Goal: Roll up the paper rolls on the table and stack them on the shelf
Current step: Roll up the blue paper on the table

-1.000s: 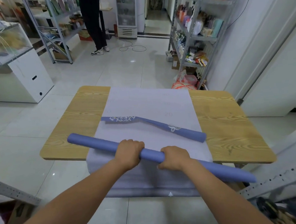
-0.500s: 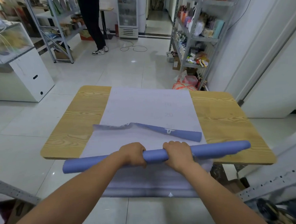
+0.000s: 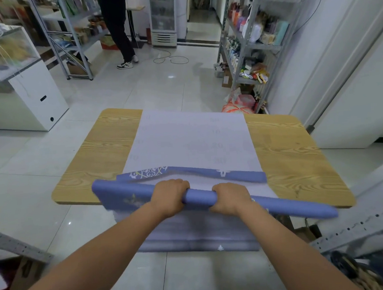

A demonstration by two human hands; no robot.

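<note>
Over the near edge of the light wooden tabletop (image 3: 111, 149), a long blue-violet paper roll (image 3: 200, 197) lies crosswise, its left end apparently loosened into a patterned flap. The left hand (image 3: 171, 197) has its grip curled round the roll, and just beside it the right hand (image 3: 230, 198) grips the same roll. Behind them, a second blue patterned paper roll (image 3: 243, 175) lies half-unrolled on a white paper sheet (image 3: 192, 136).

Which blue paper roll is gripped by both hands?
The nearer roll, gripped by the left hand and right hand; the farther roll lies untouched on the white sheet.
</note>
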